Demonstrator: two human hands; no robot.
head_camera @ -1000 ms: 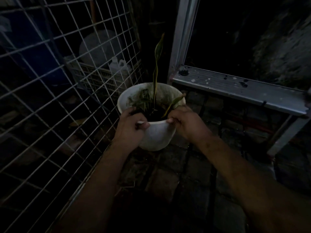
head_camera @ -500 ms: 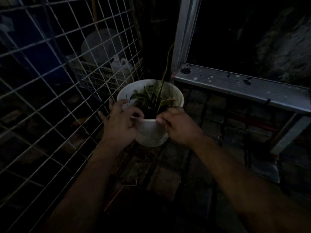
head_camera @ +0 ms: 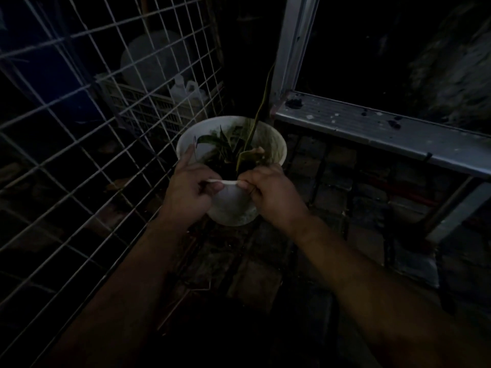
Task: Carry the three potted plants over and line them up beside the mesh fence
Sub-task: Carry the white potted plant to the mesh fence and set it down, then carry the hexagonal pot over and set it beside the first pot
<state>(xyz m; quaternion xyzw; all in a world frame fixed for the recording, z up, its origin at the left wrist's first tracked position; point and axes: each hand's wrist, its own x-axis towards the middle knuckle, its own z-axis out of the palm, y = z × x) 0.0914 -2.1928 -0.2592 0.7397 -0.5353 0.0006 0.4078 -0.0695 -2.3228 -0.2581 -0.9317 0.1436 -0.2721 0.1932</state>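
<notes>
head view is looking down into a dim corner where a white pot (head_camera: 233,205) is sitting on the dark brick paving (head_camera: 265,282), just beside the mesh fence (head_camera: 87,134) that is running along the left. the left hand (head_camera: 190,196) is gripping the near rim of the pot, thumb lying over the lip and fingers curled under it, while its index finger is sticking up along the outer left edge of the rim. the right hand (head_camera: 271,193) is pinching the same near rim from the right, fingers closed tight around the lip with the thumb tucked inside. the two hands are sitting close together, with a short strip of white rim showing between them. both forearms are reaching in from the bottom of the frame.

inside the pot a plant (head_camera: 231,147) with a few short striped leaves is growing out of dark soil, and one long thin leaf is rising up and leaning toward the grey metal frame (head_camera: 377,126) at the right. behind the fence a white slatted crate (head_camera: 148,110) is standing, with a pale plastic jug (head_camera: 186,91) resting in it. whether the pot's base is fully touching the paving is hard to tell in this light.
</notes>
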